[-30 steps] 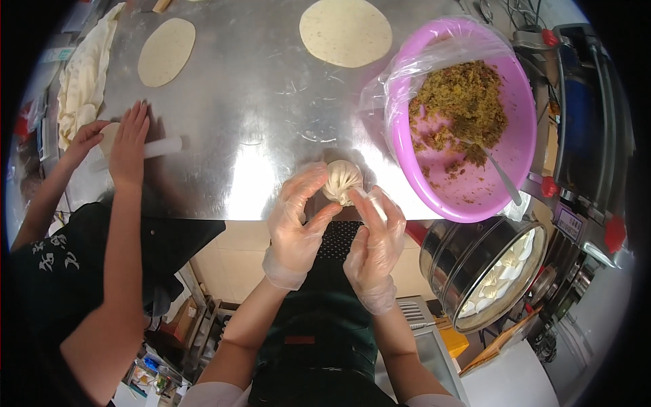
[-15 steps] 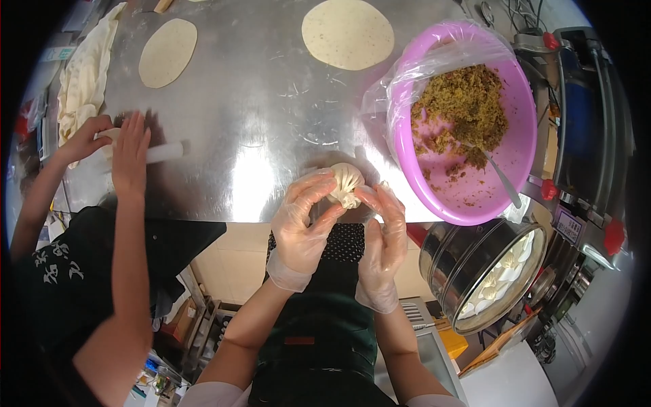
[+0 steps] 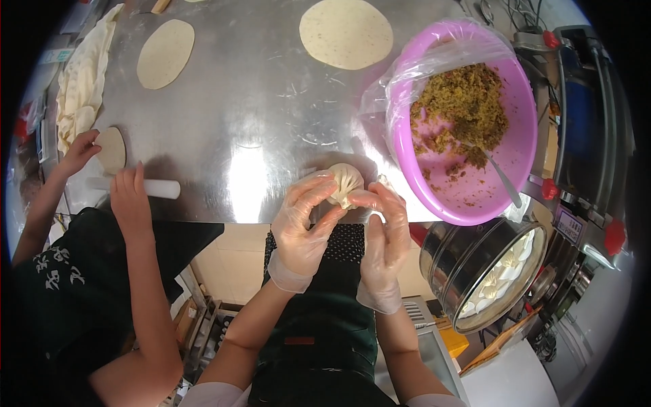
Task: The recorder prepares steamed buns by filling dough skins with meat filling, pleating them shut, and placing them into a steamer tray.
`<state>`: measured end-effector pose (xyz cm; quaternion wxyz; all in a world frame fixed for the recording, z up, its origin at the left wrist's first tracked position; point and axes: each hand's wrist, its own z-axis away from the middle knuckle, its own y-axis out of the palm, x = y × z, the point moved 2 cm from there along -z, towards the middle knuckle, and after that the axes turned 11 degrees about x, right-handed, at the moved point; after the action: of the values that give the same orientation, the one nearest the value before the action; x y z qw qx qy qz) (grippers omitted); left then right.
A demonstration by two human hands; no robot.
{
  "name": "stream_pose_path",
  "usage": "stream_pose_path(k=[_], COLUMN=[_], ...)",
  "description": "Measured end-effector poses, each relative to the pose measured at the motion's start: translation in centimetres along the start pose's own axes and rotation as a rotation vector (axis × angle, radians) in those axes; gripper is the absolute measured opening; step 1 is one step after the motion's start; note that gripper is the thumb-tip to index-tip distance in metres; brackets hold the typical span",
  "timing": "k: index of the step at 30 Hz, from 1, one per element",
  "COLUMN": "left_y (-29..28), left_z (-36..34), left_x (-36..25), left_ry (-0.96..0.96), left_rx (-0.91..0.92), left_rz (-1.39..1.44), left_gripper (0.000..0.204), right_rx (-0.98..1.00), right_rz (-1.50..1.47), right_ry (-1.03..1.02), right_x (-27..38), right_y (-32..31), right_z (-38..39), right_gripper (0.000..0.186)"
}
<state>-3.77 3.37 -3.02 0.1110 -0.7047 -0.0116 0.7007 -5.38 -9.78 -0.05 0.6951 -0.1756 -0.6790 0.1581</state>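
Observation:
Between my two gloved hands, at the front edge of the metal table, is a pleated raw dough bun (image 3: 347,180). My left hand (image 3: 303,218) curls round its left side, fingers above and thumb below. The forefinger of my right hand (image 3: 384,234) presses on the gathered pleats at its near right side, while the right thumb stands apart from the dough. Thin clear plastic gloves cover both hands. To the right stands a pink basin (image 3: 400,142) lined with clear plastic, holding crumbly brown-yellow filling (image 3: 468,102) and a metal spoon (image 3: 503,178).
Flat dough rounds (image 3: 346,34) lie farther back on the table (image 3: 224,102). At left, a co-worker's hand (image 3: 130,197) rests on a white rolling pin (image 3: 161,189); their other hand holds a small dough round (image 3: 112,150). A steamer (image 3: 451,268) with pleated buns stands below the basin.
My right forefinger has shifted slightly left onto the pleats; the bun stays in place. The co-worker's right hand has moved down along with the rolling pin, uncovering the small dough round.

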Motion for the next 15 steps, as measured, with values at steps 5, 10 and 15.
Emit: stream_pose_path(k=[5, 10, 15], left_y=[0.1, 0.1, -0.1], left_z=[0.0, -0.1, 0.1], left_x=[0.0, -0.1, 0.1], left_ry=[-0.010, 0.007, 0.008], left_rx=[0.001, 0.006, 0.033], left_rz=[-0.018, -0.007, -0.025], left_gripper=[0.044, 0.043, 0.045], right_rx=[-0.057, -0.030, 0.002], right_rz=[-0.096, -0.003, 0.054], right_ry=[0.049, -0.033, -0.058], right_x=[0.1, -0.4, -1.0], right_y=[-0.3, -0.1, 0.2], right_z=[0.2, 0.2, 0.6], right_gripper=[0.045, 0.050, 0.049])
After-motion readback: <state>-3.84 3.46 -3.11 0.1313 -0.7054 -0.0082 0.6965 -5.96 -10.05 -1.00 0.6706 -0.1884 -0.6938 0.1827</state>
